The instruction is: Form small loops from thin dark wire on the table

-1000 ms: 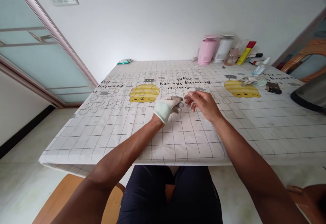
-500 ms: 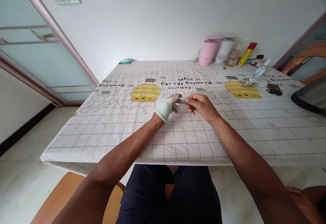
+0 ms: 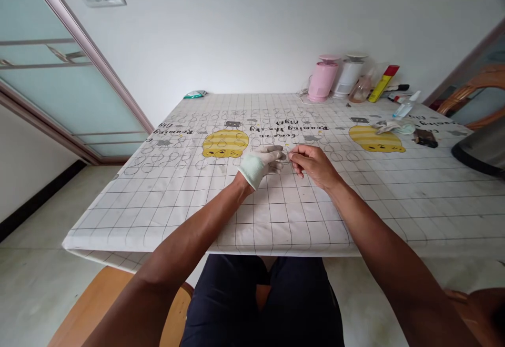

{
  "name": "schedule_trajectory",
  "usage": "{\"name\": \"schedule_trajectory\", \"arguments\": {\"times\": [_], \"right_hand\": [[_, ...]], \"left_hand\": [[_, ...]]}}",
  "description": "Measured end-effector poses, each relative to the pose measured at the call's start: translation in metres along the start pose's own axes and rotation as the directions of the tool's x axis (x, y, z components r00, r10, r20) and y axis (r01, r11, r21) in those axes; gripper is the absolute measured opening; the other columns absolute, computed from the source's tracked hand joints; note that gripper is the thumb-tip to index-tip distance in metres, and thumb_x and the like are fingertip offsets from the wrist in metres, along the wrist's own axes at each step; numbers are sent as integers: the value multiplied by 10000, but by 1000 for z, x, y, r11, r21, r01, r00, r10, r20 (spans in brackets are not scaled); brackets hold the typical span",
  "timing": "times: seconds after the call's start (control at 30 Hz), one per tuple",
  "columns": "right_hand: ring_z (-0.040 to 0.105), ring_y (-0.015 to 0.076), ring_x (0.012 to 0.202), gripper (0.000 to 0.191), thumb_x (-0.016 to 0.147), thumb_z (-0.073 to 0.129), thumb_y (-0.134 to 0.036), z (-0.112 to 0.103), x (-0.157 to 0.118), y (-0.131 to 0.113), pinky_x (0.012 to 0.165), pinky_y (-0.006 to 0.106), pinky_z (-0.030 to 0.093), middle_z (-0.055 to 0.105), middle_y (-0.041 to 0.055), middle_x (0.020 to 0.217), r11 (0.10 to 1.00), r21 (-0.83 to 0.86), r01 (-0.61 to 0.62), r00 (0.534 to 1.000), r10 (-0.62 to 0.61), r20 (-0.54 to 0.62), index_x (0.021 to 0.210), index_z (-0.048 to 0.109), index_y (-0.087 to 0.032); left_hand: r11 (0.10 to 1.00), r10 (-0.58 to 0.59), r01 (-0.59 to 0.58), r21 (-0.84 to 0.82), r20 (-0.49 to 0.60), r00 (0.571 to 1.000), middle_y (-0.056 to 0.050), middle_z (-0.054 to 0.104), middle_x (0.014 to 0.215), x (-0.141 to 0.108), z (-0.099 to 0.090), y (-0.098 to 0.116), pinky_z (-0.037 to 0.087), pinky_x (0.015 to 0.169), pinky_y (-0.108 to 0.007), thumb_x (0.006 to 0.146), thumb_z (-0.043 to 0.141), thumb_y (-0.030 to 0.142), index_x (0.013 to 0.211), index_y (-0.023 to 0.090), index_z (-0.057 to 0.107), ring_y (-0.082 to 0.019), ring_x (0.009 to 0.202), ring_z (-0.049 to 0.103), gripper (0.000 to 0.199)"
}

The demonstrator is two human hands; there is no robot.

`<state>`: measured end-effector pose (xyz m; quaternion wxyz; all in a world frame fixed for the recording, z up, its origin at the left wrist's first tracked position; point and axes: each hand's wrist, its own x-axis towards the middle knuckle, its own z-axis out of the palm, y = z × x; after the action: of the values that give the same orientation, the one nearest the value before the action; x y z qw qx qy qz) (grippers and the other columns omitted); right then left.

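A pale glove with a mint-green cuff covers my left hand point(image 3: 265, 161). Its fingers reach to the right, slightly apart, and I make out nothing between them. My bare right hand point(image 3: 311, 162) faces it just to the right, thumb and forefinger pinched together. Whatever the pinch holds is too thin or small to tell. Only a narrow gap separates the two sets of fingertips, above the checked tablecloth point(image 3: 165, 215). Many thin, dark loops point(image 3: 152, 160) lie in rows beyond and to the left of my hands, some across a printed yellow bee point(image 3: 225, 143).
At the back right stand a pink device point(image 3: 322, 78), a white device point(image 3: 349, 76), a glass bottle point(image 3: 360, 91) and a yellow-red can point(image 3: 382, 83). A clear bottle point(image 3: 404, 107), a crumpled glove point(image 3: 394, 127) and a dark box point(image 3: 425, 138) lie nearer. A green packet point(image 3: 195, 95) sits at the back left.
The gloved fingers of my left hand have drawn slightly away from the right fingertips and spread apart. My right hand keeps its pinch and has barely moved.
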<state>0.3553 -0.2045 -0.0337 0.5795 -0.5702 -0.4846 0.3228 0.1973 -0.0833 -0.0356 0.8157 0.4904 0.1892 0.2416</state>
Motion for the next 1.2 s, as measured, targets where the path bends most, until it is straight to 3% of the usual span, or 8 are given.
{"name": "schedule_trajectory", "arguments": {"times": [0.17, 0.33, 0.53, 0.73, 0.97, 1.2], "right_hand": [[506, 125, 539, 256, 938, 744, -376, 2, -1, 0, 442, 254, 418, 560, -8, 629, 1000, -6, -11, 999, 11, 48, 773, 648, -206], [517, 118, 527, 309, 945, 758, -421, 6, -2, -3, 436, 250, 421, 584, -5, 637, 1000, 8, -29, 997, 29, 66, 764, 630, -206], [675, 167, 589, 303, 936, 790, -453, 14, -3, -2, 448, 263, 507, 722, 22, 769, 1000, 22, 13, 997, -14, 71, 1032, 627, -217], [628, 141, 519, 247, 955, 743, -402, 22, -4, 2, 403, 249, 488, 681, -6, 725, 994, -42, 103, 994, -104, -27, 1097, 684, -209], [617, 133, 512, 276, 936, 731, -392, 25, -6, 1, 406, 246, 481, 673, -3, 714, 996, -18, 88, 994, -88, -57, 1128, 734, -194], [605, 126, 508, 192, 917, 713, -320, 19, -4, -1, 395, 237, 457, 668, 2, 697, 997, -59, 49, 997, -52, -54, 1047, 757, -187]], "left_hand": [[993, 83, -79, 92, -43, 996, -41, 705, 866, 2, -3, -2, 431, 585, -262, 822, 880, 320, 1087, 110, 753, -86, 607, 562, 361], [974, 130, -121, 191, -34, 991, -16, 637, 765, 1, -1, 0, 397, 565, -248, 767, 869, 285, 894, 120, 777, -85, 612, 514, 227], [962, 199, -181, 205, -74, 977, 3, 561, 672, -1, 2, 2, 410, 574, -244, 805, 768, 220, 735, 138, 702, -93, 607, 500, 126], [979, 162, -146, 139, -106, 981, -18, 612, 688, 3, -2, 0, 422, 564, -237, 865, 715, 158, 822, 105, 727, -86, 579, 519, 69], [994, 102, -97, 58, -99, 990, -43, 657, 736, 3, -7, -1, 436, 574, -228, 893, 714, 104, 870, 81, 735, -81, 588, 554, 38], [997, -34, 43, 70, -125, 992, -40, 662, 755, -3, -1, 6, 462, 613, -236, 874, 767, 89, 829, 94, 726, -74, 601, 550, 61]]}}
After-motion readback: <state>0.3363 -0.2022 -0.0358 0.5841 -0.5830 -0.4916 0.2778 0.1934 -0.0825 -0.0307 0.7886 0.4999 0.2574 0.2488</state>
